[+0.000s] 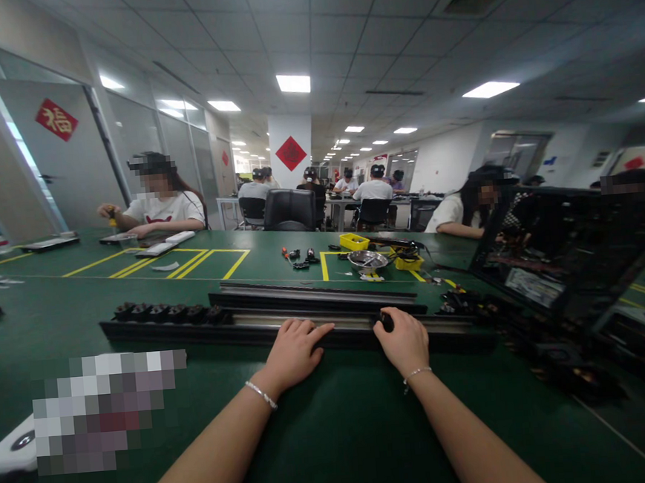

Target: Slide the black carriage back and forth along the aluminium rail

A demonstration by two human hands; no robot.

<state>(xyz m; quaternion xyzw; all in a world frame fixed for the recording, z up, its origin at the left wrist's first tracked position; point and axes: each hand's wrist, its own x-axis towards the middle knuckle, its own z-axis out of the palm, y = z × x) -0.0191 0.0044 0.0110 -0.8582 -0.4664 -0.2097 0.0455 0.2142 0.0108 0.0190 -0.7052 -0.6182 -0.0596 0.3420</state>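
Observation:
A long black rail (162, 330) with a silvery inner channel lies across the green table in front of me. Several small black modules (177, 314) sit in a row at its left end. My left hand (296, 351) rests on the rail's middle with the fingers stretched out, holding nothing. Further right along the channel, my right hand (405, 338) pinches a small black module (385, 321) between thumb and fingers, at the rail; whether it sits in the channel is hidden. Behind lies a second black rail (315, 294), parallel to the first.
A pile of black parts (472, 302) lies by the rail's right end, with a large dark panel (574, 251) standing beyond. Further back are a metal bowl (367, 261), a yellow bin (354, 242) and a screwdriver (285, 253). A person (157, 202) sits across at left, another (465, 208) at right.

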